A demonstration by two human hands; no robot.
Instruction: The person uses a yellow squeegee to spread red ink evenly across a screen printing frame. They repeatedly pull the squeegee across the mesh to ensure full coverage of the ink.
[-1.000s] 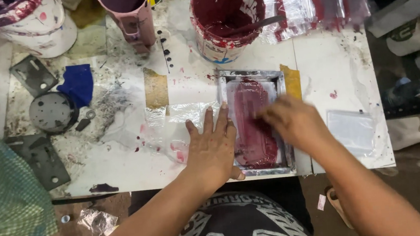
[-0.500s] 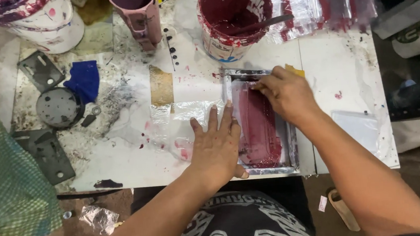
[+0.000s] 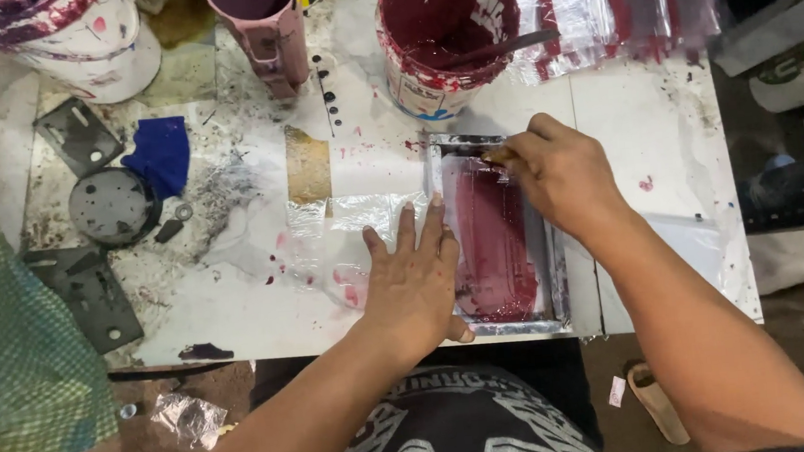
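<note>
Small metal-framed printing screen (image 3: 497, 238), just below the maroon ink bucket (image 3: 447, 31): pinned at its left edge by the flat, spread left hand (image 3: 416, 277); right hand (image 3: 560, 170), clenched on a squeegee handle, now moved from mid-screen to the bucket-side end, stroke apparently completed.

Light: bright, even, from overhead.
Glare: on clear plastic sheets (image 3: 624, 8) at white worktop (image 3: 661, 119) far right corner.
Focus: sharp; dim beyond worktop edges.

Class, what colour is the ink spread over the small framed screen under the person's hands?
Dark red, almost maroon, ink inside the silver-edged screen frame; the head view shows it best.
</note>
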